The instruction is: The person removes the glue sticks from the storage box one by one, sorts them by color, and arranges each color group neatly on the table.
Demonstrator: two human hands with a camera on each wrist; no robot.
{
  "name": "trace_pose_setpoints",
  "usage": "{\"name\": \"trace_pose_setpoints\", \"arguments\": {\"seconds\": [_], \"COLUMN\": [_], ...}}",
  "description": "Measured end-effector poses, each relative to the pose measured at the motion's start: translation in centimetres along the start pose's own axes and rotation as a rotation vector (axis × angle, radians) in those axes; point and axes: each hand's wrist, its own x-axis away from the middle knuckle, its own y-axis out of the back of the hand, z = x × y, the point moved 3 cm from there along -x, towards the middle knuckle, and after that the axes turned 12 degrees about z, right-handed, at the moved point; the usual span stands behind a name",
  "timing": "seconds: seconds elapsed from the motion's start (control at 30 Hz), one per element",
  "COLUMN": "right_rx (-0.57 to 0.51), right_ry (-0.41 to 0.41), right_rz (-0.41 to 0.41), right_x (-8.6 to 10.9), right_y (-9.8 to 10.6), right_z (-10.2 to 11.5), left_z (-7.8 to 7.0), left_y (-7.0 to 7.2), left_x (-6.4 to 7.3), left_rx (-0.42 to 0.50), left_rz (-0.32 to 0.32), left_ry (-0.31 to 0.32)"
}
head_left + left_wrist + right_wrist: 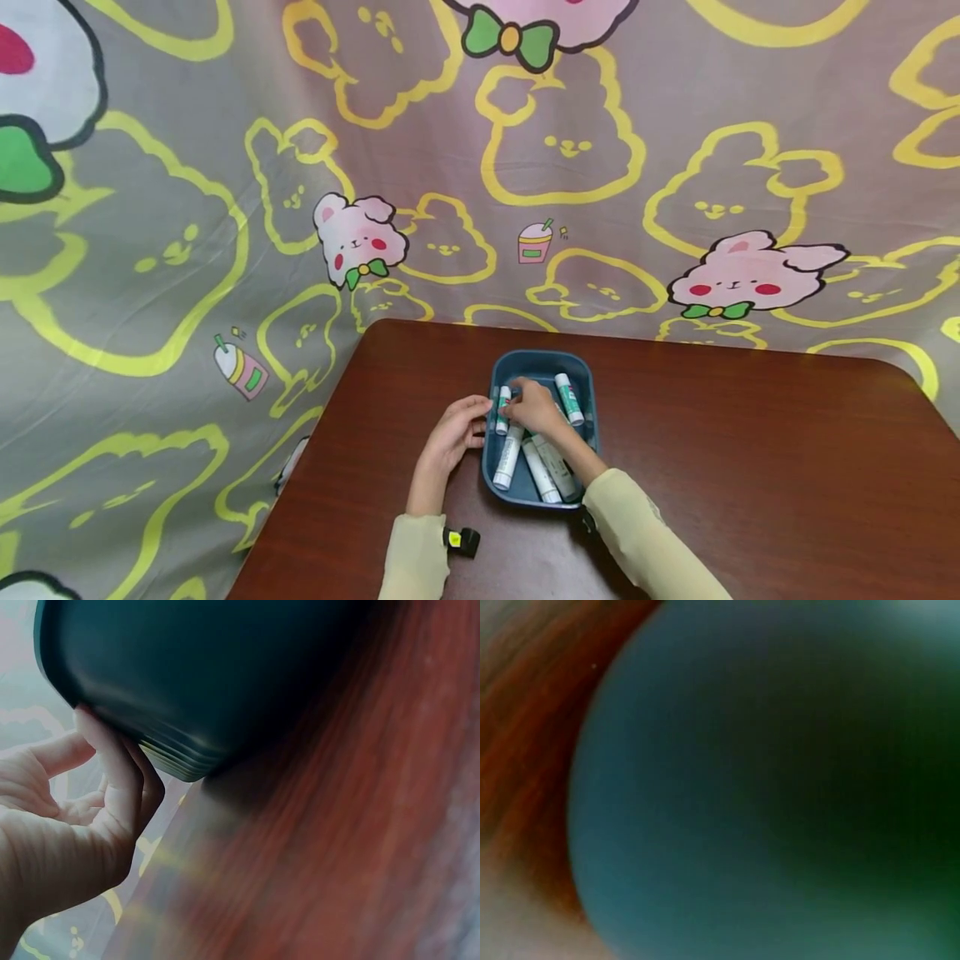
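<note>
the bin (540, 363) sits on the table (750, 433), with several tubes lying loose inside it. the right hand (538, 408) reaches in from the near right; its thumb and finger seem to pinch the left tube (503, 403), which lies along the left wall. the left hand (455, 429) has its fingers loosely bent, propped on the outside of that same wall near the rim — touching, not wrapped round it. the right wrist view is too blurred to add anything about the grip.

the step in hand looks like sorting the tubes within the bin, with the left tube being handled now; whether it is being laid down or about to be lifted, i cannot tell. the far tube (569, 399) leans near the right wall, while the slanted tube (507, 457), the middle tube (542, 472) and the grey tube (555, 468) lie toward the near end.

the next move, i'd judge, calls for a light fingertip grip and a straight path — the slanted tube's upper end is just by the right fingers and could get nudged. a braced bin should help here.
</note>
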Motion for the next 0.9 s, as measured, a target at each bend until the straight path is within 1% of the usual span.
{"name": "trace_pose_setpoints", "arguments": {"seconds": [0.07,0.3,0.4,0.57,0.7,0.9], "right_rx": [-0.015,-0.129,-0.145,-0.162,-0.196,-0.231], "right_ry": [-0.009,-0.013,-0.008,-0.005,-0.006,-0.011], "right_rz": [0.0,0.004,0.004,0.008,-0.001,-0.009], "right_x": [-0.08,-0.09,-0.08,-0.28,-0.27,0.1], "right_y": [-0.11,-0.38,-0.4,-0.57,-0.54,-0.02], "right_z": [0.0,-0.08,-0.18,-0.6,-0.86,-0.49], "left_z": [-0.03,-0.11,-0.03,0.08,0.1,0.18], "left_y": [-0.05,-0.2,-0.13,0.01,0.05,0.1], "left_x": [0.09,0.14,0.18,0.23,0.23,0.03], "left_rx": [0.005,0.013,0.01,0.012,0.018,0.02], "left_rz": [0.003,0.009,0.015,0.005,-0.004,0.008], "left_ry": [-0.002,-0.009,-0.014,-0.013,-0.015,-0.011]}}
